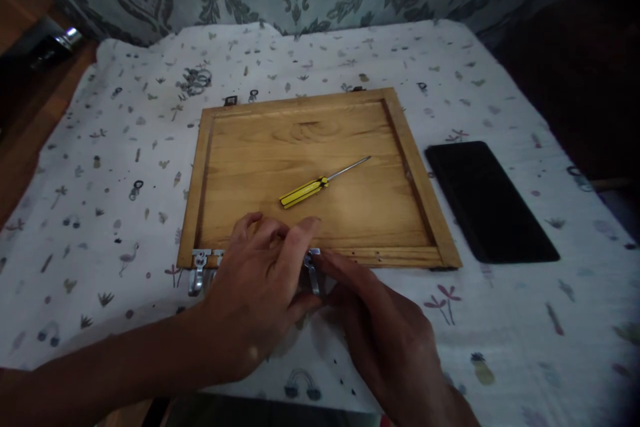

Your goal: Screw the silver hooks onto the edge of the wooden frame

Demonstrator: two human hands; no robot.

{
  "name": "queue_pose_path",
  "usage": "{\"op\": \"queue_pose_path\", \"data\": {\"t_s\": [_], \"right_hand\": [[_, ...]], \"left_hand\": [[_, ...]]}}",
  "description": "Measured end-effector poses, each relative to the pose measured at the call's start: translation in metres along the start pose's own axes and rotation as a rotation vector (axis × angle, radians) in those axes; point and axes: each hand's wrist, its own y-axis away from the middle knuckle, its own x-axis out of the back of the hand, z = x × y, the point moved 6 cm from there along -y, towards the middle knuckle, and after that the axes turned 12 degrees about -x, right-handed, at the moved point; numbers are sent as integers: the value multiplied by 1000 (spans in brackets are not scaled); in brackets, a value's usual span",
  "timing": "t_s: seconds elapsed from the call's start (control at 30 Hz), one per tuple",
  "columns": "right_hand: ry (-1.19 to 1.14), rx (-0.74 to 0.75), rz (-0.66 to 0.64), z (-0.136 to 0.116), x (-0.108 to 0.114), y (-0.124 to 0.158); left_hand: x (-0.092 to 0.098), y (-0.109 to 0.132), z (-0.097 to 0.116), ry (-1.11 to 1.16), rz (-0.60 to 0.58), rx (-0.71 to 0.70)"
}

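A wooden framed panel (320, 147) lies flat on a patterned white cloth. A screwdriver (320, 183) with a yellow handle rests on its middle. Metal hooks (200, 270) hang off the panel's near edge at the left. My left hand (260, 287) lies over the near rail with fingers curled and thumb pressed at another metal hook (313, 273). My right hand (385, 327) comes in from the lower right, its fingertips pinching that same hook against the rail.
A black phone (487, 203) lies face up right of the panel. The white cloth (100, 213) covers the table. Small metal parts (195, 80) sit on it behind the panel. A patterned wall stands at the back, and a dark drop lies at right.
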Motion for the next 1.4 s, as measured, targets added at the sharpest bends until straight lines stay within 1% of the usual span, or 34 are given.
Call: {"op": "queue_pose_path", "data": {"t_s": [0.1,0.2,0.3,0.33,0.37,0.43,0.5,0.57,0.63,0.7,0.77,0.83,0.9,0.93,1.03,1.1,1.2,1.23,1.3,1.4], "right_hand": [[7,-11,8,-1,-1,2],[-31,-55,-32,0,3,0],[-39,-60,-52,-1,13,-15],[-16,-39,-24,-2,18,-23],[21,-7,-9,-4,20,-33],[161,56,-55,-6,16,-56],[329,85,-72,-6,9,-77],[458,114,-109,-6,0,-92],[539,125,-172,-6,-10,-99],[601,119,-220,-6,-14,-101],[652,113,-248,-5,-14,-101],[663,93,-229,-2,-8,-102],[585,64,-127,0,6,-103],[507,59,-43,-1,16,-103],[177,58,256,-9,49,-91],[-94,-27,393,-12,66,-78],[-554,-158,361,-16,69,-62],[-651,-196,346,-18,67,-59],[-766,-253,316,-20,64,-54],[-825,-291,253,-23,57,-52]], "left_hand": [[0,0,-1,13,11,13],[0,0,-2,6,24,20],[0,-1,-2,-7,17,16],[0,0,-3,-7,10,15],[0,0,-3,-3,0,16],[-1,1,-3,11,-17,13],[-2,1,-4,24,-33,8],[-2,1,-4,29,-38,6],[-1,1,-4,34,-43,16],[0,0,-4,35,-60,21],[0,0,-4,26,-78,31],[0,0,-3,22,-82,24],[1,0,-3,22,-64,6],[1,0,-2,21,-51,-6],[3,1,-3,19,-21,-18],[3,1,-3,25,-25,-13],[2,0,-4,26,-34,6],[3,0,-4,20,-27,13],[3,0,-4,13,-15,19],[3,0,-3,19,3,13]]}}
